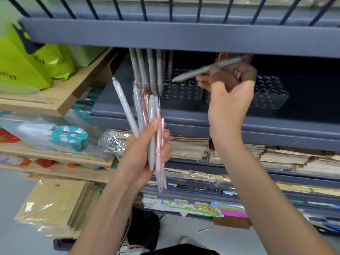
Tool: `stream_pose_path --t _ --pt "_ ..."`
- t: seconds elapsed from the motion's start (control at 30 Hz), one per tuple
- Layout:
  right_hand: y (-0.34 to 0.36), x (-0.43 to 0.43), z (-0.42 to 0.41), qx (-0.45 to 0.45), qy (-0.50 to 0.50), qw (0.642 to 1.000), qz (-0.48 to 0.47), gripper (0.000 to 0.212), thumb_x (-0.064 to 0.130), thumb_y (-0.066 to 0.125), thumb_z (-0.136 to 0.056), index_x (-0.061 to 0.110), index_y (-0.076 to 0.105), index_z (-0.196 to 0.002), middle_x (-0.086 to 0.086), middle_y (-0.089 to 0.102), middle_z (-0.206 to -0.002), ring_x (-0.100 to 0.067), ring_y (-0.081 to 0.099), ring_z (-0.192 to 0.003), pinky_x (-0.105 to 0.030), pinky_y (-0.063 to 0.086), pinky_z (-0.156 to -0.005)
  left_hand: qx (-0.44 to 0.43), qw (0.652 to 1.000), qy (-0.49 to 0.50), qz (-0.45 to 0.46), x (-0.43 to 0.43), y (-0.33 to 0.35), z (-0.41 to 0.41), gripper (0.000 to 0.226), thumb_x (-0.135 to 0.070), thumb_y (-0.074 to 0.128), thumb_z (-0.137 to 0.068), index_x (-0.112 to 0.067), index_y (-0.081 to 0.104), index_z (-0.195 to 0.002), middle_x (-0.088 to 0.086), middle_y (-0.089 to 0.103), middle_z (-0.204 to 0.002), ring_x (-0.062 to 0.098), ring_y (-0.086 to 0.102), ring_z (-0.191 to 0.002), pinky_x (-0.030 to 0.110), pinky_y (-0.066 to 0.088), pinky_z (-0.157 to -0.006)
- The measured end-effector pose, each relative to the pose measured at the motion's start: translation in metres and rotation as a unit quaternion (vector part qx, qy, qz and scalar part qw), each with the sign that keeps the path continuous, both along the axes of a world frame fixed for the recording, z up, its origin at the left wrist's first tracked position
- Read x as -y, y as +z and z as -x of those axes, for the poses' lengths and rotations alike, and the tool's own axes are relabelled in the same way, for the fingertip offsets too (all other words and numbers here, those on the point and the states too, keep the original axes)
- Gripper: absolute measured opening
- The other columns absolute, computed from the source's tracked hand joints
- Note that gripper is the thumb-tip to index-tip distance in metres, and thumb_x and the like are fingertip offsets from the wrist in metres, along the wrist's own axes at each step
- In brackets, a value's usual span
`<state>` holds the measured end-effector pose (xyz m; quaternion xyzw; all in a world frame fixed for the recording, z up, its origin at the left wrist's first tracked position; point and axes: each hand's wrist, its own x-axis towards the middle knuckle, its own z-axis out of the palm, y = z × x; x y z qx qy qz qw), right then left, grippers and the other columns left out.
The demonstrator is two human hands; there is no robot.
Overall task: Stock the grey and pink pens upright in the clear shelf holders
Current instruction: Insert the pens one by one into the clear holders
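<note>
Right hand (pixel 228 85) pinches slim grey plastic pen (pixel 206 69) mid-barrel | light, stiff, slippery | left hand (pixel 145 151) clamps mixed grey-and-pink pen bundle (pixel 152 129)

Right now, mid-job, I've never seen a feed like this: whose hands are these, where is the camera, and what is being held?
There is no machine here. This is one wide-angle camera worn on a person's head, looking forward and down at their two bare hands. The left hand grips a bundle of grey and pink plastic pens. The right hand pinches a single grey pen, tilted almost level, its tip toward the clear plastic holder with rows of holes on the blue-grey shelf. A few grey pens stand upright at that holder's left end. A second clear holder sits further right.
</note>
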<state>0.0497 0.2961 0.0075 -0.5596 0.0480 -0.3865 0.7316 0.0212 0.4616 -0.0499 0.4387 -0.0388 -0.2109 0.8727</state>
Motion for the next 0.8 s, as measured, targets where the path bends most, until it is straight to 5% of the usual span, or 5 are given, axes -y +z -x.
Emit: stream_pose_path --t 0.13,0.23,0.57,0.73,0.8 --pt "-0.002 -0.013 -0.018 -0.017 -0.074 0.991 0.111 0.03 0.022 0.063 -0.089 0.027 0.047 -0.114 0.012 0.072 -0.082 -0.019 0.072 -0.086 -0.048 0.056 -0.087 0.005 1.0 -0.004 -0.015 -0.013 0.002 0.001 0.016 -0.037 0.068 -0.092 -0.022 0.071 -0.085 0.003 0.057 -0.075 0.013 0.047 -0.046 0.021 0.041 -0.041" --pt "-0.008 -0.017 -0.035 0.001 -0.092 0.98 0.178 0.019 0.008 0.058 -0.092 0.013 0.047 -0.107 0.024 0.066 -0.085 -0.019 0.069 -0.082 -0.044 0.059 -0.083 0.0 1.0 -0.01 -0.019 -0.022 0.002 0.002 0.015 -0.037 0.068 -0.091 -0.024 0.072 -0.084 0.002 0.058 -0.074 0.013 0.047 -0.046 0.021 0.041 -0.042" --pt "0.017 -0.015 -0.076 -0.183 -0.115 0.891 0.4 0.027 0.024 0.054 -0.096 0.002 0.068 -0.1 -0.016 0.072 -0.1 -0.031 0.066 -0.095 -0.034 0.048 -0.087 0.002 0.998 -0.046 -0.044 -0.041 0.003 0.001 0.035 -0.038 0.069 -0.088 -0.012 0.054 -0.105 0.005 0.056 -0.076 0.014 0.045 -0.046 0.022 0.042 -0.042" --pt "0.025 -0.013 -0.092 -0.266 -0.063 0.84 0.468 0.041 0.023 0.046 -0.101 0.023 0.035 -0.061 0.006 0.039 -0.058 -0.006 0.033 -0.049 -0.012 0.027 -0.042 0.007 0.997 -0.054 -0.051 -0.045 0.004 0.001 0.044 -0.04 0.071 -0.085 -0.012 0.053 -0.113 0.005 0.057 -0.077 0.014 0.046 -0.047 0.022 0.043 -0.042" --pt "0.029 -0.012 -0.095 -0.282 -0.056 0.813 0.506 0.042 0.019 0.043 -0.102 0.018 0.034 -0.061 0.004 0.035 -0.056 -0.008 0.029 -0.047 -0.008 0.03 -0.041 0.004 0.997 -0.054 -0.053 -0.045 0.003 0.001 0.044 -0.04 0.072 -0.085 -0.011 0.054 -0.112 0.006 0.057 -0.077 0.014 0.047 -0.047 0.022 0.043 -0.042"
